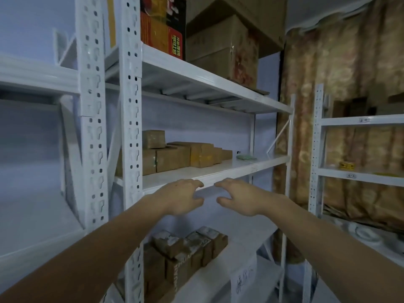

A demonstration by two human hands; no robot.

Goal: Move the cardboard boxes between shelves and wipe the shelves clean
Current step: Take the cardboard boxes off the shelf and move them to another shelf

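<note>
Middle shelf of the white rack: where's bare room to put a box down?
The white metal middle shelf is bare along its front strip, ahead of the row of small brown cardboard boxes crowding the back left. More room lies between that row and the pale green cloth at the right. The left hand and right hand are open, empty, at the front edge.
</note>
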